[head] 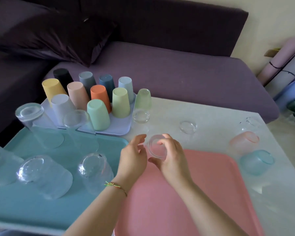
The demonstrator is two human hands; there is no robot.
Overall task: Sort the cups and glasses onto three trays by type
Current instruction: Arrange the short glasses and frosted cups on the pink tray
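Head view, right hand [172,158] curled round clear glass [156,149] above pink tray [208,188], left hand [134,158] alongside, fingers loosely spread.

The right hand [171,158] grips a clear glass [157,147] by the pink tray [211,186], left hand [134,158] seemingly apart.

A dark pillow [58,36] lies on the purple sofa [177,74] behind the table [211,114].

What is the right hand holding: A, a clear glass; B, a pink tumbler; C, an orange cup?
A: the right hand grips a small clear glass at the far edge of the pink tray.
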